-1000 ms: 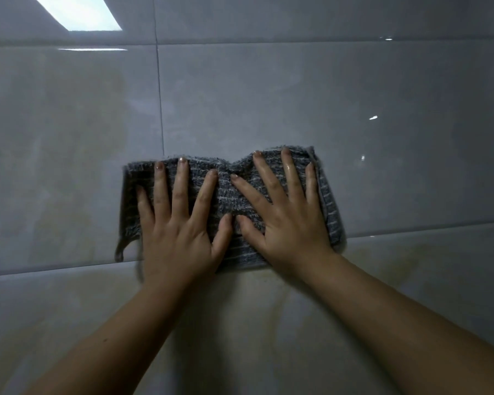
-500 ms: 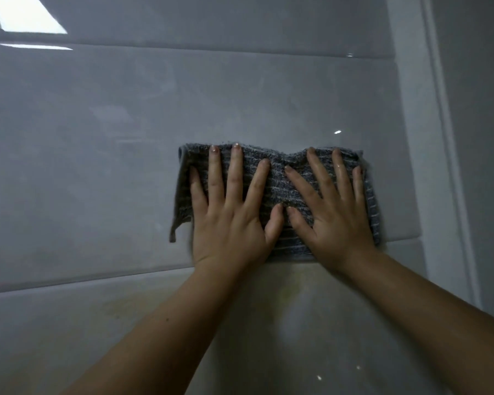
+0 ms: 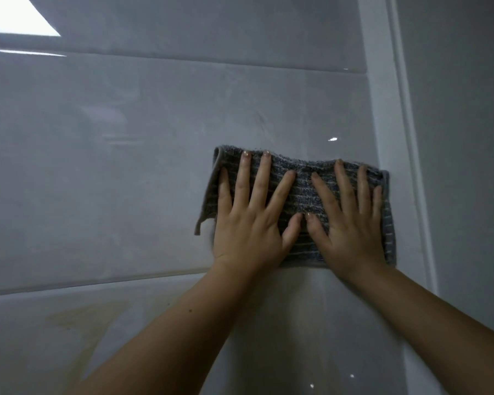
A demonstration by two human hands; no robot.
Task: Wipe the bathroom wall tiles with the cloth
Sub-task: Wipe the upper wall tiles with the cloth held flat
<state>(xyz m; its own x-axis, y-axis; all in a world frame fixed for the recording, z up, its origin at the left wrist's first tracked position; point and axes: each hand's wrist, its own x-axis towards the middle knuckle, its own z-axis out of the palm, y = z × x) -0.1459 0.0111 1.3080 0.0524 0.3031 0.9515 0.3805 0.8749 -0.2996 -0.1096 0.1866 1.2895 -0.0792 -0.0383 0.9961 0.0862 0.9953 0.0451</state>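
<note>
Grey striped cloth [image 3: 303,192] is held flat against the glossy wall tile [image 3: 126,166], its long axis running from 9 to 3 o'clock. Its 3 o'clock edge lies just beside the white corner trim [image 3: 382,109]. The left hand [image 3: 248,223] and right hand [image 3: 351,226] are pressed side by side on it, fingers spread and extended toward 12 o'clock, thumbs almost touching. Nothing is pinched. Unwiped tile is judged to lie toward 9 o'clock.

No readable text, labels, brands or numbers on wall tiles [image 3: 154,166] or cloth [image 3: 303,189].
</note>
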